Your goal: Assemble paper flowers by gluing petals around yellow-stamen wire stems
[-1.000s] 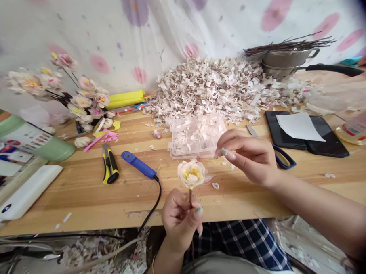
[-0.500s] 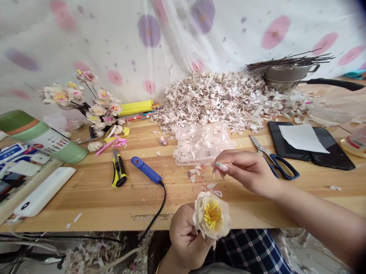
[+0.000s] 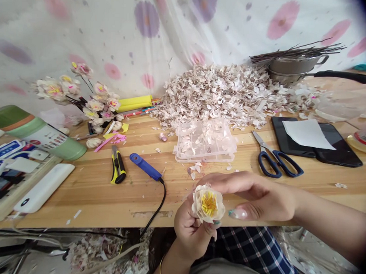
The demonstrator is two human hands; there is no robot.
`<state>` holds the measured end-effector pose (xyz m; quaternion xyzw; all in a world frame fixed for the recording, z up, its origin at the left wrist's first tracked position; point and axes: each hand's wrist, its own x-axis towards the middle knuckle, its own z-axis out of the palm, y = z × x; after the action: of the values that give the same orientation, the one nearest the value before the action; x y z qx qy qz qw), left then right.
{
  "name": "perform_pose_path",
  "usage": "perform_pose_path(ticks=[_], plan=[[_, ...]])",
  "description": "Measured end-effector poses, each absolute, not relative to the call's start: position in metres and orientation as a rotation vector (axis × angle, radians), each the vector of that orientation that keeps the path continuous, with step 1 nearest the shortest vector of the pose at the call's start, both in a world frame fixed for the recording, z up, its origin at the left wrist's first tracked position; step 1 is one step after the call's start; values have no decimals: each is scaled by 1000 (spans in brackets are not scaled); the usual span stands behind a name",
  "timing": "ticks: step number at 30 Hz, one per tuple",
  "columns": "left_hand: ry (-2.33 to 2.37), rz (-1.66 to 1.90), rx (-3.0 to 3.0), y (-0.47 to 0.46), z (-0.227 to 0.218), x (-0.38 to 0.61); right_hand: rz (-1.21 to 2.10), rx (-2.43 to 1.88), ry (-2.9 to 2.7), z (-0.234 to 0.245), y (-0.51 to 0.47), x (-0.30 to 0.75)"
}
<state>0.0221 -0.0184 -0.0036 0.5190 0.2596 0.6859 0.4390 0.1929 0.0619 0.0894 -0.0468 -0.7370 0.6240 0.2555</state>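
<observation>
My left hand [image 3: 189, 229] is shut on the stem of a handmade cream paper flower [image 3: 208, 203] with a yellow centre, and the stem is hidden in my fingers. My right hand [image 3: 255, 197] reaches across from the right, its fingers stretched over the left hand and touching the flower's upper edge. Whether those fingers hold a petal I cannot tell. A transparent plastic compartment box [image 3: 204, 141] of cut petals lies on the wooden workbench [image 3: 91, 189] beyond my hands.
A large heap of paper petals [image 3: 217, 97] lies behind the box. Blue-handled scissors [image 3: 276, 159], a blue soldering iron [image 3: 144, 166], a yellow utility knife [image 3: 117, 166], finished flowers [image 3: 93, 100] and a black tablet [image 3: 315, 141] lie around the bench.
The flower has come closer and turned its yellow centre upward. My right hand has moved down and left from above the bench to the flower. The scissors are now fully in view.
</observation>
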Motion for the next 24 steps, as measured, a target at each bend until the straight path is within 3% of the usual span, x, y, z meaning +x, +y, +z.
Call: perform_pose_path(ticks=[24], plan=[[903, 1777, 1288, -22, -3, 22, 1473, -81, -2125, 102, 58, 189]])
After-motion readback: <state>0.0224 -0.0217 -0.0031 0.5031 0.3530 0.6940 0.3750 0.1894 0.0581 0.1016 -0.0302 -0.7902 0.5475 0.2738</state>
